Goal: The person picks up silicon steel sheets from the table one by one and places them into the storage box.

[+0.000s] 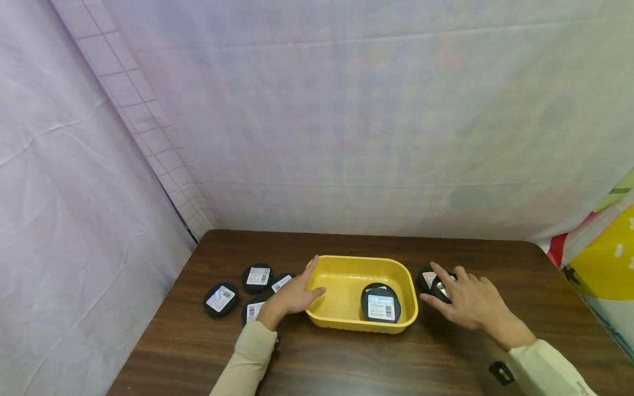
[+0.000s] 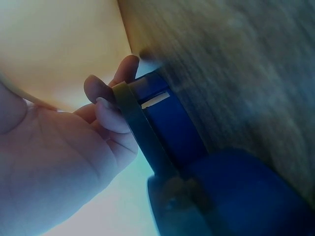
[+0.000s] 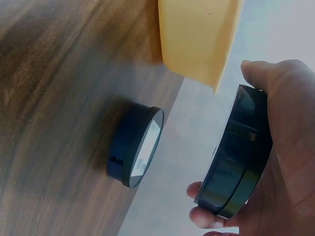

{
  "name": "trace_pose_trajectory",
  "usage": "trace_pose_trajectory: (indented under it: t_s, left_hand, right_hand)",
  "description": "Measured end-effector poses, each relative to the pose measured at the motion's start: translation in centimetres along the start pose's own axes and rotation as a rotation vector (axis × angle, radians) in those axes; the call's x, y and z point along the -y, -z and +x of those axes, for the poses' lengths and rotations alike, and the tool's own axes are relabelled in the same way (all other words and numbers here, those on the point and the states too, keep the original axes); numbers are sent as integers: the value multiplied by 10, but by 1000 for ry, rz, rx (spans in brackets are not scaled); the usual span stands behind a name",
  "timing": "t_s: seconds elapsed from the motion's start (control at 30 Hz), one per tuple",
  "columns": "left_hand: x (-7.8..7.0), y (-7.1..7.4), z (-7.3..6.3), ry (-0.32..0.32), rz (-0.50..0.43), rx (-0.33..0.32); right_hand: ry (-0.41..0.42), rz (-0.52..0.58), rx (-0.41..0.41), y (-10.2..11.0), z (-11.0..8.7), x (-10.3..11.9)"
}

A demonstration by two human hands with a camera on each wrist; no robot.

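In the head view my left hand (image 1: 293, 294) holds the left rim of a yellow plastic tray (image 1: 356, 324), its thumb over the inner side. The left wrist view shows that hand's curled fingers beside the tray wall, close to a round black lidded container (image 2: 172, 128). My right hand (image 1: 473, 301) grips another round black container (image 3: 236, 152) by its sides, thumb and fingers around it, raised off the table. Near it a similar labelled container (image 3: 135, 145) sits on the wood. Inside the tray's right part a labelled black container (image 1: 381, 306) overlaps another mostly hidden behind it.
Several black containers with white barcode labels stand left of the tray, such as this container (image 1: 220, 300) and a farther one (image 1: 257, 277). The left arm partly covers some. Beneath everything is a brown wooden table (image 1: 346, 368), with pale cloth (image 1: 371, 137) hanging behind.
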State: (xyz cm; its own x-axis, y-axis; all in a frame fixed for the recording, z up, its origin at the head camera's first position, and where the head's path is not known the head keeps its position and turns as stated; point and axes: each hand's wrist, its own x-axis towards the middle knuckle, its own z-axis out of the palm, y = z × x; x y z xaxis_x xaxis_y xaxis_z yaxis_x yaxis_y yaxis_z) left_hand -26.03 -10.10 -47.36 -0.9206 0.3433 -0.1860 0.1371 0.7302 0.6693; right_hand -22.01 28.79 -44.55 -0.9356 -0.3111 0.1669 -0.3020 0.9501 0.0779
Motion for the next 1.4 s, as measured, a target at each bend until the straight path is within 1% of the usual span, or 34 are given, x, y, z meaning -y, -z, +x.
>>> trace_pose_trajectory:
  t_s: [0.4,0.77,1.07,1.4]
  left_hand:
    - [4,-2,2,8,-3,-2]
    - [2,-2,1,21,5,-6]
    - [3,-3,3,5,2,-9]
    - [4,-2,2,1,6,-7]
  right_hand:
    - [2,-2,-6,4,3,1]
    - [4,13,-17,7,5,2]
    - [-3,31,0,10,7,3]
    - [13,20,-13,13,10,5]
